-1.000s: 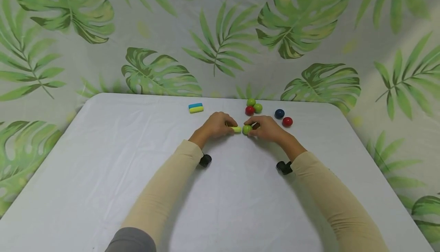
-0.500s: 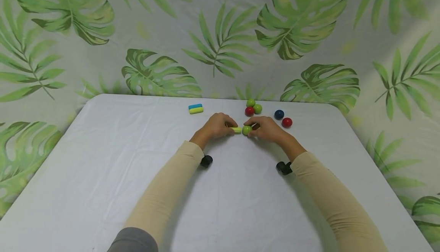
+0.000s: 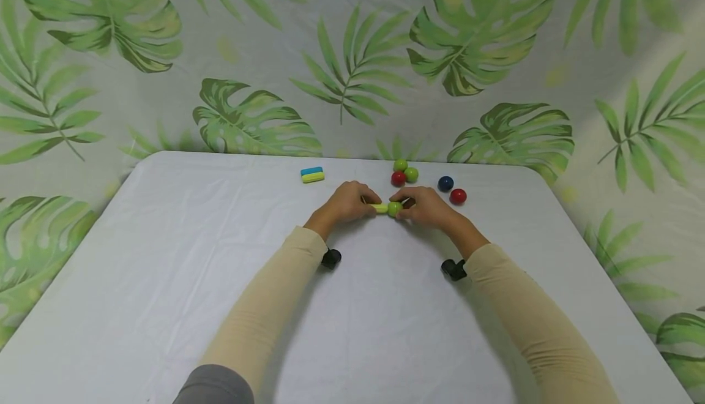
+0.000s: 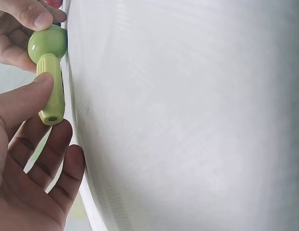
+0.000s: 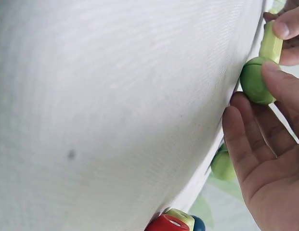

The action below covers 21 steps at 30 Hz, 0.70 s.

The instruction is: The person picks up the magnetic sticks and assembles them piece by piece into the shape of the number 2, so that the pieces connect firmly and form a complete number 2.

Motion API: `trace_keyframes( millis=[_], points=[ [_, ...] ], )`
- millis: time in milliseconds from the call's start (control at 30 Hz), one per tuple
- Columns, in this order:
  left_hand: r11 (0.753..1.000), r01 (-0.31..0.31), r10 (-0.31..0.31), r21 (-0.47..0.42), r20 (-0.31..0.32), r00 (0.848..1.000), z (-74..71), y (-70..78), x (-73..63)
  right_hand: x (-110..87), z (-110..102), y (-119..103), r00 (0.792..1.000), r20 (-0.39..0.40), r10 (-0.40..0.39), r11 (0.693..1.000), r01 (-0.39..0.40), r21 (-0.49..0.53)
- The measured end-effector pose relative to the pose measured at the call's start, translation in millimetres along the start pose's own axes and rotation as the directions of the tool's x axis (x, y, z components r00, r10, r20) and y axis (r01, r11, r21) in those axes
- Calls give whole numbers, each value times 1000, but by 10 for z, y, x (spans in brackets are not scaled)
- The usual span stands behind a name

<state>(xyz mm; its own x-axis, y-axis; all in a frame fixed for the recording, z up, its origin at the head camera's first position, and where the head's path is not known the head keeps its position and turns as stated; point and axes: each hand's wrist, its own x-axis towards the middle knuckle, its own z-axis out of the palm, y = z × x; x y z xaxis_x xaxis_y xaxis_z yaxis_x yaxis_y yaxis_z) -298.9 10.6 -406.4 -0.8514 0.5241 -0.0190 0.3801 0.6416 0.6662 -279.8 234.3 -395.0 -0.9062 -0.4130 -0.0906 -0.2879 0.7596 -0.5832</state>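
My left hand pinches a short yellow-green toy rod with ridged sides and a dark round spot in its end face. My right hand holds a glossy green ball between thumb and fingers. The rod's far end meets the ball, and the two are in line between my hands, close over the white table. In the left wrist view, the ball sits right at the rod's tip. My left hand's other fingers are spread loosely below the rod.
Behind my hands lie a red ball and two green balls in a cluster. A blue ball and another red ball lie right of them. A blue rod and a yellow rod lie side by side at back left.
The small gap between the rod and the green ball has closed; they now meet. My hands have otherwise barely moved, and the other balls and rods stay where they were.
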Motion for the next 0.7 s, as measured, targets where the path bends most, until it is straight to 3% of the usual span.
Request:
trace_keyframes(
  millis=[267, 400, 567, 700],
  points=[
    [1000, -3, 3, -15, -4, 1000, -10, 1, -7, 3, 0, -8, 1000, -9, -1, 1000, 1, 5],
    [999, 16, -15, -33, 31, 999, -31, -6, 9, 4, 2, -9, 1000, -15, -10, 1000, 10, 15],
    [998, 34, -30, -48, 85, 996, -104, -17, 81, 0, 1, 2, 1000, -13, -15, 1000, 15, 17],
    [998, 46, -44, -29, 73, 996, -175, -27, 170, -21, -15, -9, 1000, 1, -14, 1000, 14, 5]
  ],
)
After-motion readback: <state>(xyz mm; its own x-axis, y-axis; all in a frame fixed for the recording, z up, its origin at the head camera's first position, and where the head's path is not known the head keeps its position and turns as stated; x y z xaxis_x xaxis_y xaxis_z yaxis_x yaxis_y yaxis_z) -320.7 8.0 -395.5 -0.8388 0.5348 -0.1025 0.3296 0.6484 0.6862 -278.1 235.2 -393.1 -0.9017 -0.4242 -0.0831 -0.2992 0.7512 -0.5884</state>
